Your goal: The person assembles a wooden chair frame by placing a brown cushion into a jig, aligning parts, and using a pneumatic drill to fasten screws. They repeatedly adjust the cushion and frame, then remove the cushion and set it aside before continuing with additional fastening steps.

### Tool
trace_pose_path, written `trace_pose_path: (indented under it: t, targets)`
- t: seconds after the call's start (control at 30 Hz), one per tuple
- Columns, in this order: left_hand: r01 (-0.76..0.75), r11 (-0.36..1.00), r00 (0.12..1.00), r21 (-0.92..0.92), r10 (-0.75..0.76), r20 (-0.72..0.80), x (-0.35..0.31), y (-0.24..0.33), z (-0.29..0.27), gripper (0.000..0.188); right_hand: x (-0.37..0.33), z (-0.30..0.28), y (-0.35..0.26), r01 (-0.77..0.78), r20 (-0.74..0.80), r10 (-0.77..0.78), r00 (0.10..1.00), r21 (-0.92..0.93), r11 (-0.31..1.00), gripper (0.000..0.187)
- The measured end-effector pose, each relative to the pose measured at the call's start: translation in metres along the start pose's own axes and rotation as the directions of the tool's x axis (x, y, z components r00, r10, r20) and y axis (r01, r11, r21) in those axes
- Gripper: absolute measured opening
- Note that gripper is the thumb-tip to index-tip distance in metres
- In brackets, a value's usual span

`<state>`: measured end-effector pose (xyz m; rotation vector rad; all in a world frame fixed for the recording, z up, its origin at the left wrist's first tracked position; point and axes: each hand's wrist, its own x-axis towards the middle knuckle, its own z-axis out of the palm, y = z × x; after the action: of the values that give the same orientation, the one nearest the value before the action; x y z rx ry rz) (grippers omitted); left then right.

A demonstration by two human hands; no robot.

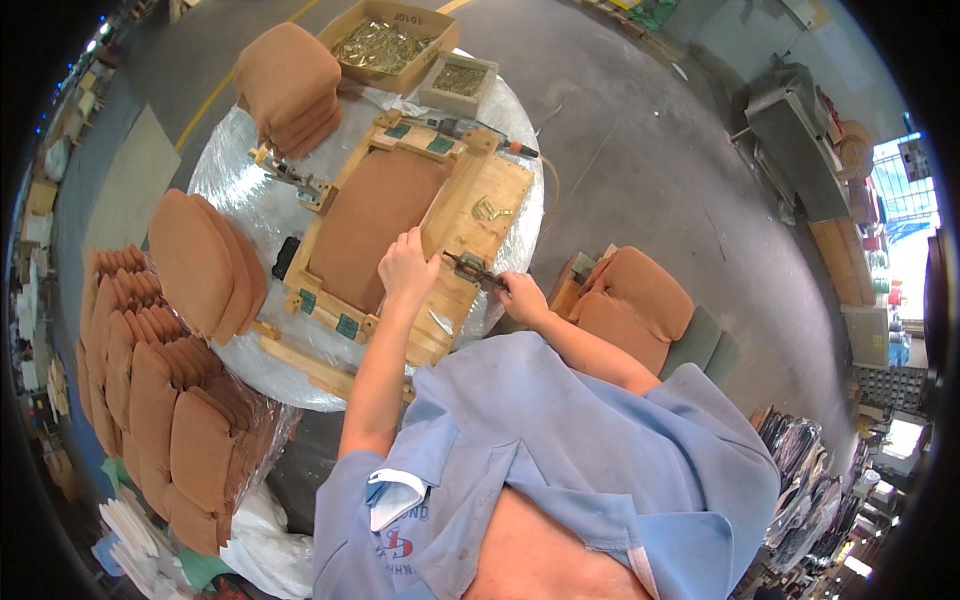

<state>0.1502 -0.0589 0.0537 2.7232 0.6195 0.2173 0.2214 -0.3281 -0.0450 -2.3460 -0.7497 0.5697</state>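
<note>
A brown padded panel [375, 215] lies inside a wooden jig frame [475, 205] on a round table. My left hand [408, 268] rests on the panel's right edge, fingers stretched out and thumb apart, near the frame's inner rail. With closed fingers my right hand [518, 298] grips the dark handle end of a metal toggle clamp [470, 266], which sits on the right board of the frame. A second toggle clamp [305, 183] is on the frame's far left side. Several small brass-coloured metal pieces [487, 209] lie on the board beyond my right hand.
Brown padded panels are stacked on the table [222, 160] at the back [285, 85] and left [205, 265]. A carton of metal pieces [385, 45], a smaller box [458, 84] and a power tool [480, 132] stand behind the jig. More panels [630, 305] stand right of the table.
</note>
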Motion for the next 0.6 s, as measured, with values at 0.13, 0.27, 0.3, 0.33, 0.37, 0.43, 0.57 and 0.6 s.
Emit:
trace_pose_path:
  t: [0.13,0.27,0.3,0.33,0.37,0.43,0.57,0.6]
  targets:
    - [0.042,0.992,0.989,0.115,-0.057,0.135,0.019,-0.012,0.019,0.056,0.0,0.002,0.007,0.062,-0.018,-0.063,0.998,-0.016,0.998,0.034]
    - [0.095,0.984,0.961,0.154,-0.131,0.244,0.015,-0.024,0.045,0.061,-0.009,-0.005,0.009,-0.062,0.029,0.06,0.998,0.095,0.993,0.037]
    - [0.099,0.982,0.955,0.161,-0.139,0.261,0.02,-0.02,0.045,0.063,-0.013,-0.013,0.005,-0.145,0.062,0.137,0.989,0.142,0.979,0.039]
    - [0.12,0.977,0.947,0.175,-0.165,0.275,0.018,-0.018,0.039,0.064,-0.017,-0.018,0.0,-0.141,0.025,0.139,0.99,0.179,0.974,0.039]
    - [0.142,0.972,0.938,0.188,-0.192,0.287,0.017,-0.016,0.034,0.066,-0.021,-0.024,-0.006,-0.135,-0.011,0.141,0.99,0.214,0.967,0.039]
    - [0.136,0.969,0.951,0.207,-0.186,0.249,0.012,-0.022,0.036,0.074,-0.026,-0.04,-0.027,-0.049,-0.133,0.098,0.986,0.332,0.942,0.031]
    - [0.119,0.955,0.986,0.27,-0.145,0.079,0.008,-0.029,0.022,0.101,0.002,-0.056,-0.075,0.096,-0.17,-0.033,0.985,0.38,0.92,0.024]
    - [0.139,0.953,0.984,0.268,-0.163,0.067,0.004,-0.032,0.026,0.109,0.019,-0.047,-0.086,0.199,-0.236,-0.127,0.963,0.312,0.929,0.024]
